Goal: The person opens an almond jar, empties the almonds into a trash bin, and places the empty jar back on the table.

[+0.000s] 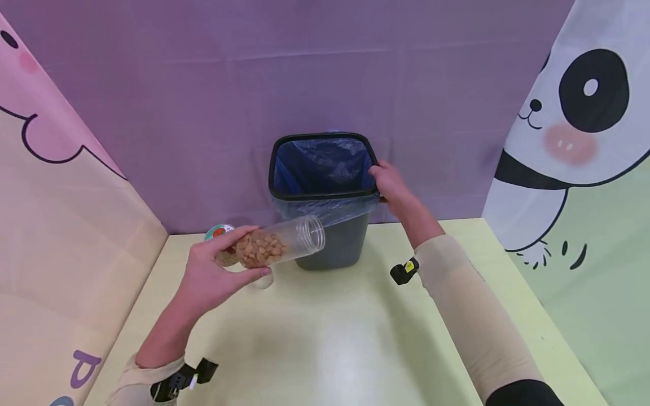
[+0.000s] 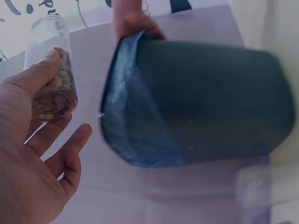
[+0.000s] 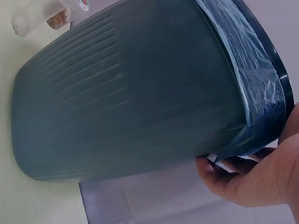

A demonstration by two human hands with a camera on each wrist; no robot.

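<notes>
My left hand point(image 1: 213, 273) holds a clear plastic jar point(image 1: 297, 239) between thumb and fingers. The jar lies tilted on its side, its threaded, lidless mouth turned right, in front of the bin. Brown, nut-like pieces point(image 1: 260, 248) fill its lower part; the left wrist view shows them through the jar's base point(image 2: 53, 105). A dark grey bin point(image 1: 335, 245) with a black rim stands at the back, lined with a translucent blue bag point(image 1: 330, 158). With my right hand point(image 1: 393, 189) I grip the bin's right rim, fingers curled under the bag's folded edge point(image 3: 264, 88).
Behind my left hand stands another clear jar with brown contents point(image 3: 58, 19) and a colourful lid point(image 1: 219, 231). Beside it is an empty-looking clear container point(image 3: 28, 18), mostly hidden in the head view. A purple cloth backdrop point(image 1: 203, 113) rises behind the pale table point(image 1: 325, 338).
</notes>
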